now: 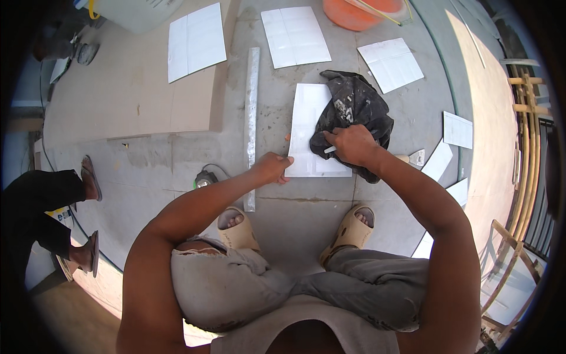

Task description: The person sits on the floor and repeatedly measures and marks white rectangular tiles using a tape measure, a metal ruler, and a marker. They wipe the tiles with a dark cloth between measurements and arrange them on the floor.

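A white rectangular tile (308,127) lies on the grey floor in front of my feet. My left hand (273,169) is closed on its lower left edge, thumb on top. Over the tile's right side spreads a crumpled black cloth (359,106) with pale stains. My right hand (354,145) is closed against that cloth, and a short white pen-like stick (330,150) pokes out from its fingers. The cloth hides the tile's right part. Just right of the cloth, a scraper (417,158) with a pale handle rests on the floor.
A long metal straightedge (252,118) and a tape measure (204,179) lie left of the tile. More white tiles (296,36) are spread around. An orange bucket (356,15) and a white bucket (135,13) stand at the back. Another person's sandalled foot (90,177) is at left.
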### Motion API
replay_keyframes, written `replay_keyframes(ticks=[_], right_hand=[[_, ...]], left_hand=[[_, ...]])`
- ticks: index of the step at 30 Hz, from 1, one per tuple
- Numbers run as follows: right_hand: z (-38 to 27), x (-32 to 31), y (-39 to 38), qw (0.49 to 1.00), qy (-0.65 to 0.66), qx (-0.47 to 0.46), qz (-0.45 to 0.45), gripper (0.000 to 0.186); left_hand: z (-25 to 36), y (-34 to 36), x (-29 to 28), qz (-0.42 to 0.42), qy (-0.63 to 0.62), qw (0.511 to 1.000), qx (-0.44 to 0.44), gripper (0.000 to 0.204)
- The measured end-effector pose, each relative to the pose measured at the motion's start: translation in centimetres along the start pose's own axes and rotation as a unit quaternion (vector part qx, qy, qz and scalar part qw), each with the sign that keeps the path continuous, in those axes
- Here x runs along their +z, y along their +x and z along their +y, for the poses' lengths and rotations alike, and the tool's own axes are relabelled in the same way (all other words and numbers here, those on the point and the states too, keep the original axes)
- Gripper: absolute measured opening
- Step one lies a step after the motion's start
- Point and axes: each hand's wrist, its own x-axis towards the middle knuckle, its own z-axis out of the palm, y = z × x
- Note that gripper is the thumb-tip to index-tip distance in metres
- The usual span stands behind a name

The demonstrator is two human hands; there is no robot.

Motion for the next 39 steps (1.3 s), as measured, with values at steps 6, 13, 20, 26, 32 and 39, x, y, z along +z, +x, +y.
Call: replay_keyframes(ticks=[6,13,20,26,32,39], right_hand=[[10.4,-6.1,0.9,0.915,-0.005,0.398,0.072,0.025],[3.3,-10.2,-0.7,0.967,-0.020,0.250,0.039,0.021],[-5.4,0.2,-0.2,0.994,0.000,-0.074,-0.080,0.049],[-4.6,-0.6,-0.8,0.998,0.014,0.006,-0.059,0.048],[-7.3,-0.1,-1.9,0.979,-0.034,-0.120,-0.164,0.049],[-2.1,-2.0,0.0,0.997,-0.037,0.043,-0.044,0.036]], left_hand=[[1.3,0.0,0.2,0.005,0.016,1.000,-0.016,0.054],[1.6,-0.9,-0.1,0.015,0.025,0.998,-0.057,0.053],[2.3,-0.7,0.5,0.015,0.014,0.998,-0.060,0.053],[1.6,-0.6,0.2,0.010,0.020,0.999,-0.046,0.055],[1.6,-0.5,0.2,0.002,0.029,0.998,-0.060,0.054],[2.0,-0.8,0.2,0.014,0.025,0.999,-0.040,0.054]])
